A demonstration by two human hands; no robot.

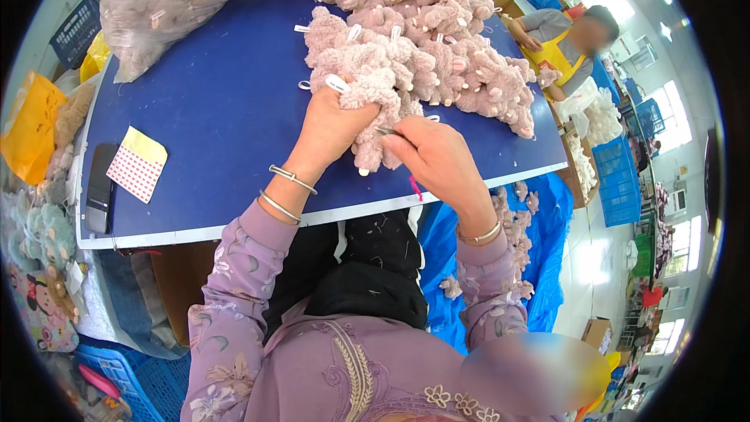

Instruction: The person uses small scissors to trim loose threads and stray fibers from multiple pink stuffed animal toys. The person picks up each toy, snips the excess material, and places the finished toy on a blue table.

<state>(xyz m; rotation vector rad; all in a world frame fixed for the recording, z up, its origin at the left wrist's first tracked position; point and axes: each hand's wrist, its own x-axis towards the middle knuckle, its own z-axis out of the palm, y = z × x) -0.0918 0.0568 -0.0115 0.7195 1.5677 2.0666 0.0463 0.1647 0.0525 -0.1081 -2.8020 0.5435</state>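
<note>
My left hand (334, 126) is closed around a pinkish-beige fluffy plush toy (373, 87) with a white loop tag, above the front part of the blue table (234, 141). In my right hand (439, 158), thumb and fingers are pinched on a small metal tool (386, 131). Its tip touches the toy's fur, and its exact kind is mostly hidden by the fingers. A pink strip (416, 187) hangs below that hand. Right behind the held toy lies a heap of similar plush toys (484, 78), several with white loop tags.
A clear plastic bag of plush toys (172, 12) sits at the far left. Beside the left edge lie a phone (100, 187) and a sticker sheet (138, 162). Blue sheeting (551, 227) with small toys hangs at the right front. A co-worker in a yellow apron (558, 48) sits beyond.
</note>
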